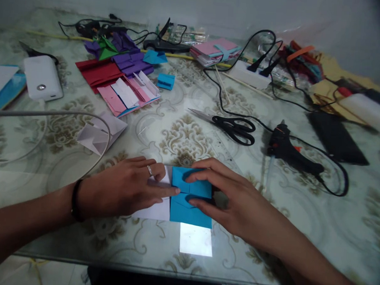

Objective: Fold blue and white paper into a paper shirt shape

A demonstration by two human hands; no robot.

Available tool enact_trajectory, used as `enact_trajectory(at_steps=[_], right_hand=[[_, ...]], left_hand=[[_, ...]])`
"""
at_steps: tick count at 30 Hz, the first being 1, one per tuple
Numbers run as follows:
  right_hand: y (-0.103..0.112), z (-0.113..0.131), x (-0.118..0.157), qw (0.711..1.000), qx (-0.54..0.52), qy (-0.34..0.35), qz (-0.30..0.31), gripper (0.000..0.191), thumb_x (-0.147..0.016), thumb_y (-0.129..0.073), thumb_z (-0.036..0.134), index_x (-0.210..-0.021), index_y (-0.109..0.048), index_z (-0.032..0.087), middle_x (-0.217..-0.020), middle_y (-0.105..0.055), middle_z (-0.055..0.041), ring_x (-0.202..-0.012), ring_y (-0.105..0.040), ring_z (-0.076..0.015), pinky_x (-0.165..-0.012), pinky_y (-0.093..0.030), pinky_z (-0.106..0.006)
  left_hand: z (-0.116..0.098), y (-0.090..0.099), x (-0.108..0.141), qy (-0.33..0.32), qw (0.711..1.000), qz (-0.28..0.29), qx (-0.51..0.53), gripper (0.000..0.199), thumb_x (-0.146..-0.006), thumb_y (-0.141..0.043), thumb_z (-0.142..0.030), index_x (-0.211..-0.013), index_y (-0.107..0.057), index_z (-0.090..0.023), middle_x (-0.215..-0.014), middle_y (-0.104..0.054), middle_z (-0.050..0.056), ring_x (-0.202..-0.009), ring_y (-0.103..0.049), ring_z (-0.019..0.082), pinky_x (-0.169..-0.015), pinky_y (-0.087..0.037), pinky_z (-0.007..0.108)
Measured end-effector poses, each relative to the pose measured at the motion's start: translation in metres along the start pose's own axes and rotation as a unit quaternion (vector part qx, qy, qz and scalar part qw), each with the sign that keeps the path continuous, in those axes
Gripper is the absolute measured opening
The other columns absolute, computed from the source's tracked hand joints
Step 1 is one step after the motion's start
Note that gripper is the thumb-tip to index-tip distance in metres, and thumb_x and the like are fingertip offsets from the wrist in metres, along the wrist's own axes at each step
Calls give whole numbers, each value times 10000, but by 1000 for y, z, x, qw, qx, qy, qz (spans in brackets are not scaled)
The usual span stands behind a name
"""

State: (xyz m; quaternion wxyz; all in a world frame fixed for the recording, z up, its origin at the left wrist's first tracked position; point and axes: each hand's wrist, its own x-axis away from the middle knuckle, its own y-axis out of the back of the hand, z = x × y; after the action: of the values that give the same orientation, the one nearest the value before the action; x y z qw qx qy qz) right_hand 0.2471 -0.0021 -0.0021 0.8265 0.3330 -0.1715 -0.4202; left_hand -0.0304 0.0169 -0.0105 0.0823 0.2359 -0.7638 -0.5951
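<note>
A folded sheet, blue paper (190, 214) on its right part and white paper (152, 212) on its left, lies flat near the table's front edge. My left hand (125, 184) rests over the white part and hides much of it. Its index finger stretches onto the blue part's left edge, the fingers apart and pressing flat. At the blue part's right edge, my right hand (225, 192) grips the paper, index finger and thumb on top. Its other fingers are partly hidden at that edge. Crease lines cross the blue face.
Scissors (231, 125) and a black glue gun (293, 151) with its cord lie beyond my right hand. A folded white paper (102, 132) and pink folded pieces (129, 93) sit ahead left, near a white power bank (43, 78). A power strip (251, 73) stands farther back.
</note>
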Motion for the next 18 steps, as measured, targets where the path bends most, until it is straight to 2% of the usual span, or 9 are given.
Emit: enact_trajectory(at_steps=[6,13,18], right_hand=[[0,2,1,1000,5,-8,12,222,-934,-685,193,-1143,-648,257,-1286,-616,-99,-1090,-699,-237,-845,-628,-334],[-1,-2,3,1000,28,-5,13,234,-946,-676,203,-1170,-635,259,-1336,-588,-101,-1162,-676,-248,-975,-594,-386],[-4,-5,6,999,47,14,9,261,-950,-670,197,-1197,-622,263,-1383,-542,-101,-1196,-650,-252,-971,-592,-391]], left_hand=[[-2,3,-3,1,1000,11,-15,350,-961,-672,-183,-1293,-672,-293,-1029,-634,45,-863,-632,201,-791,-523,328],[-1,3,-2,4,1000,27,-12,346,-973,-662,-207,-1309,-679,-287,-1021,-628,53,-858,-623,215,-781,-527,340],[-2,1,-1,17,999,39,-6,379,-965,-668,-205,-1336,-671,-280,-1066,-627,67,-896,-629,232,-827,-536,371]])
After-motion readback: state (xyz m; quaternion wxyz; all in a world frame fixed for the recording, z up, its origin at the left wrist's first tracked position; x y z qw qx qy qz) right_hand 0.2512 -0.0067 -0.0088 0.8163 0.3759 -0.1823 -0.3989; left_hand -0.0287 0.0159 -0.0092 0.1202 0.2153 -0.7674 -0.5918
